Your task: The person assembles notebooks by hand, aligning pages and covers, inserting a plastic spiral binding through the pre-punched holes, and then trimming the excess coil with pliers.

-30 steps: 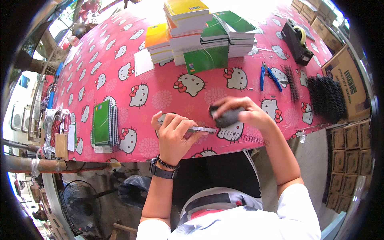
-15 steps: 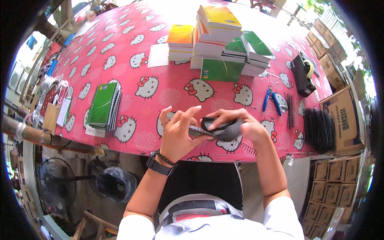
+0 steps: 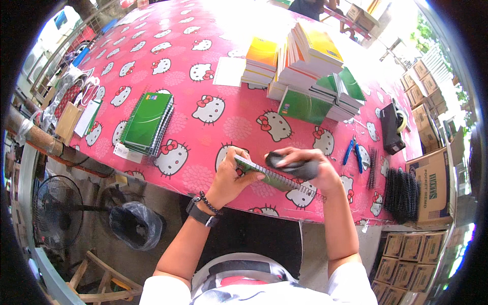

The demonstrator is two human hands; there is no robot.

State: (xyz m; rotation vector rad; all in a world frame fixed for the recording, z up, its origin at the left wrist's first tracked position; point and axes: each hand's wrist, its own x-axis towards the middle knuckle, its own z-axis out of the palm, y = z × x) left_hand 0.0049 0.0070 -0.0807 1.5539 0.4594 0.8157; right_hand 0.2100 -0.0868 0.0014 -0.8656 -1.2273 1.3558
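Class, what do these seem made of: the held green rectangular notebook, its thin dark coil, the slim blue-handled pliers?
Green notebook: probably smooth card outside; looks stiff. Dark coil: wire or plastic; thin, even loops; finish unclear. Blue-handled pliers: likely metal; grips, evenly blue, perhaps smooth plastic.

Count two hands (image 3: pixel 230 175) (image 3: pixel 320 165), one held notebook (image 3: pixel 277 181), one dark object (image 3: pixel 300 171) mid-dial; one tape dispenser (image 3: pixel 390 134), one pair of pliers (image 3: pixel 348 152) toward three o'clock.

Wide head-worn fisheye, looking down, near the hands (image 3: pixel 229 178) (image 3: pixel 311 165), out across the table (image 3: pixel 218 136)
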